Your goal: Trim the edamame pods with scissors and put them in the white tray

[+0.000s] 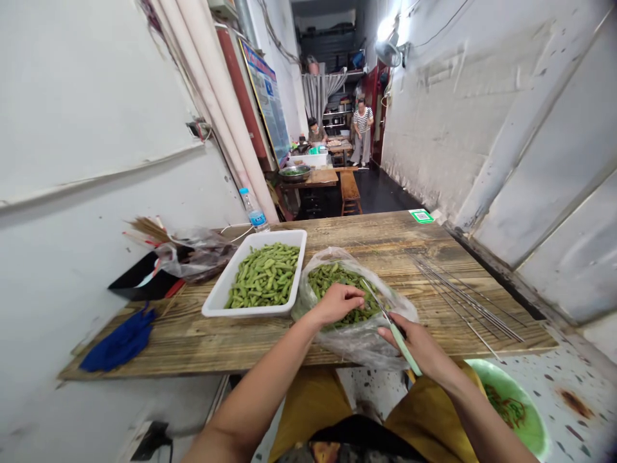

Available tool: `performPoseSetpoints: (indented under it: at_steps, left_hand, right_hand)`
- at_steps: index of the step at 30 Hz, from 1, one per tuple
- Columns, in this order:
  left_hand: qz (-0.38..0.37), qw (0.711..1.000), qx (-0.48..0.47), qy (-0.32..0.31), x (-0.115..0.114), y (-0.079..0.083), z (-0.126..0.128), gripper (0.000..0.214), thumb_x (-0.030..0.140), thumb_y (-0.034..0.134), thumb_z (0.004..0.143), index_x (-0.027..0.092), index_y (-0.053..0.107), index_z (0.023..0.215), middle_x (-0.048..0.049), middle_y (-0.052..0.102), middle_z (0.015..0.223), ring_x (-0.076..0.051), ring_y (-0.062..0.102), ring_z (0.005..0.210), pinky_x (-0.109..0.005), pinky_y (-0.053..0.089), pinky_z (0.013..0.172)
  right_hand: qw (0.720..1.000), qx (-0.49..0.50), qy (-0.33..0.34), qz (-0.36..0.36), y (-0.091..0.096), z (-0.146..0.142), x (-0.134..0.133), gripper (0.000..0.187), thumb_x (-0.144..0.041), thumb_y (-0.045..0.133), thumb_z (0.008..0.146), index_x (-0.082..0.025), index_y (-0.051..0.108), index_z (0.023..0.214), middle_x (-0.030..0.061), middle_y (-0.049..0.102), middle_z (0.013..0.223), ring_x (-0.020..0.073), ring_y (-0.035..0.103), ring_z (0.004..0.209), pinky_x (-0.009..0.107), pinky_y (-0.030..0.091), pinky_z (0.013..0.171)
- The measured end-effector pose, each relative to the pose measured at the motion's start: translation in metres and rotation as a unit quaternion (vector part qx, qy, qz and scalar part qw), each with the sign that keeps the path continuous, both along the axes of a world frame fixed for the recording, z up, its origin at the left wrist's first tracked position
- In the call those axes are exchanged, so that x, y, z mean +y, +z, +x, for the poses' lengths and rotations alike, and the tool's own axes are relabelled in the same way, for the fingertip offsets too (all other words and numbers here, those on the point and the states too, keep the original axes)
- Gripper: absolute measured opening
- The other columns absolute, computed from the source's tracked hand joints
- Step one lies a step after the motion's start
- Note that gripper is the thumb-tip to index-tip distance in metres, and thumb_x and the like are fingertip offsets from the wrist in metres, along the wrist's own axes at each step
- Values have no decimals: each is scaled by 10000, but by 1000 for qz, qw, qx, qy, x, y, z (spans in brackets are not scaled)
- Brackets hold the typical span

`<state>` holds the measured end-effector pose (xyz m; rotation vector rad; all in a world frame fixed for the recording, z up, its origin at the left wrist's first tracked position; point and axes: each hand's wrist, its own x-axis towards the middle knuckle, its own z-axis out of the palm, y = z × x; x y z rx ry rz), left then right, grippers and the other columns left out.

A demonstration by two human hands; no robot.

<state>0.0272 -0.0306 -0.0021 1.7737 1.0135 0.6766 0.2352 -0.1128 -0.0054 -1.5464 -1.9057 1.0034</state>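
Note:
A clear plastic bag of green edamame pods stands open on the table in front of me. Over the pods is my left hand, its fingers bent together; whatever sits in them is too small to make out. My right hand is closed round the pale green handle of a pair of scissors, whose metal blades point up and left across the bag, near my left fingertips. Left of the bag, a white plastic tray holds a heap of edamame pods.
Metal skewers lie on the wooden table at right. At left are a blue cloth, a black box and a water bottle. A green basin is low at right. Two people are farther back.

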Motion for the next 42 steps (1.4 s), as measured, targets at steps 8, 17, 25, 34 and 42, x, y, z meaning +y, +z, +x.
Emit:
performPoseSetpoints:
  at_steps: [8, 17, 25, 34, 42]
  left_hand:
    - [-28, 999, -19, -7, -4, 5, -11, 259, 307, 579, 777, 116, 720, 880, -56, 714, 755, -168, 624, 745, -271, 465, 775]
    - [-43, 999, -24, -11, -9, 12, -19, 283, 339, 622, 761, 122, 721, 913, -63, 713, 820, -176, 621, 775, -269, 452, 771]
    - [-133, 978, -148, 61, -14, 7, -17, 331, 365, 743, 661, 114, 659, 859, 2, 608, 658, -105, 530, 630, -229, 392, 651]
    - [-213, 919, -286, 170, -19, 8, -10, 441, 457, 795, 562, 122, 631, 797, -12, 591, 727, -83, 495, 634, -220, 408, 624]
    - [-63, 981, -104, 154, -23, 8, -8, 342, 466, 619, 715, 129, 649, 664, 21, 505, 559, -97, 407, 563, -228, 323, 569]
  right_hand:
    - [999, -18, 25, 8, 10, -5, -1, 463, -548, 516, 833, -184, 626, 1096, 92, 718, 957, 274, 658, 887, 338, 476, 787]
    - [999, -36, 27, 22, 14, -9, -1, 502, -541, 591, 777, -170, 642, 1111, 91, 721, 925, 248, 642, 808, 322, 486, 734]
    - [999, 13, -11, 34, 2, -11, -2, 410, -526, 632, 742, -173, 720, 931, 14, 672, 680, 197, 595, 658, 269, 471, 629]
    - [999, 30, 0, 23, -4, -12, -1, 461, -521, 621, 759, -168, 695, 1045, 51, 716, 814, 241, 640, 760, 309, 507, 701]
    - [999, -24, 7, 28, 12, -14, 6, 537, -470, 604, 771, -163, 616, 1211, 103, 723, 931, 275, 654, 852, 348, 502, 767]
